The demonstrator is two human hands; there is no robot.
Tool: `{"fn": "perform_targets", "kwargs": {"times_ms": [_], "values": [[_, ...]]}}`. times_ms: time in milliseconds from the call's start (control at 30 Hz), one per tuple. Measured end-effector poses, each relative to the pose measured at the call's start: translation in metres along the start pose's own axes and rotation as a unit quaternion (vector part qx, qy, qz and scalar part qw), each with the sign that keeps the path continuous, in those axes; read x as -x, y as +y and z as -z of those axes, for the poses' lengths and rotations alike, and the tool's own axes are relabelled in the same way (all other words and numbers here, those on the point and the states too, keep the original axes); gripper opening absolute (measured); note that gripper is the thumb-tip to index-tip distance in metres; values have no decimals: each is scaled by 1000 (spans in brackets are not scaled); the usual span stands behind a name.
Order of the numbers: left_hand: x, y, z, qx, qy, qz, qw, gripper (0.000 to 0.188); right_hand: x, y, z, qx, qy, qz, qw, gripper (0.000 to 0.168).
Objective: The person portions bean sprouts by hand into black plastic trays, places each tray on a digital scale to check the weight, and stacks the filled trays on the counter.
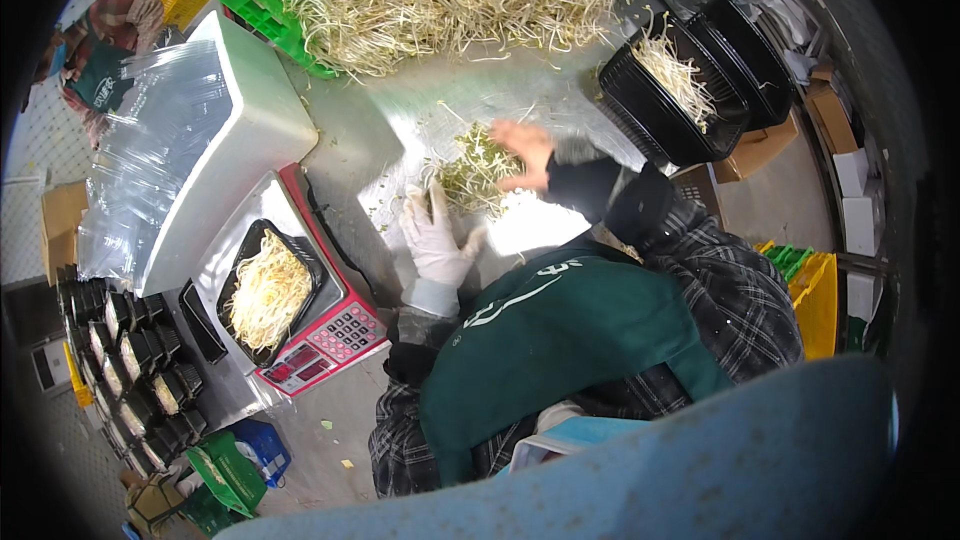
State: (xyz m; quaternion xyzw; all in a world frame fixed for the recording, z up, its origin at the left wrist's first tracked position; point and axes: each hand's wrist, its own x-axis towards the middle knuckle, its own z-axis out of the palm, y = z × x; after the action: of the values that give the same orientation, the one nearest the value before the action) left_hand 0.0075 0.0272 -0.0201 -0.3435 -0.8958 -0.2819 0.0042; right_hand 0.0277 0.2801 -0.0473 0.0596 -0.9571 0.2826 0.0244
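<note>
My left hand [435, 236], in a white glove, rests at the near left edge of a small heap of bean sprouts with green husks [476, 172] on the metal table [360, 120]. Its fingers are apart and hold nothing that I can see. My right hand [525, 154] is blurred and lies against the right side of that heap; whether it grips any sprouts cannot be told. To the left, a black plastic tray of sprouts [268, 296] sits on a red digital scale [330, 315].
Beyond my hands is a green crate [296, 41] of sprouts [457, 0]. Black trays [652, 109], one holding sprouts, stand right. A white foam box [262, 112] with clear plastic [169, 120] and stacked filled trays [131, 352] are left. Another person [105, 60] is upper left.
</note>
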Motion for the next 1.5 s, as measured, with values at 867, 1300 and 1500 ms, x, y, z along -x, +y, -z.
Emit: {"fn": "perform_targets", "kwargs": {"times_ms": [867, 1300, 1500], "values": [[-37, 11, 23, -66, -8, 17, 998, 77, -4, -10, 33, -18, -25, 90, 995, 50], [-45, 7, 36, 281, 69, 6, 957, 21, -25, -42, 89, -110, 30, 126, 985, 26], [-15, -12, 21, 267, 78, 150, 949, 22, -101, -23, 42, 36, -41, -195, 979, 64]]}}
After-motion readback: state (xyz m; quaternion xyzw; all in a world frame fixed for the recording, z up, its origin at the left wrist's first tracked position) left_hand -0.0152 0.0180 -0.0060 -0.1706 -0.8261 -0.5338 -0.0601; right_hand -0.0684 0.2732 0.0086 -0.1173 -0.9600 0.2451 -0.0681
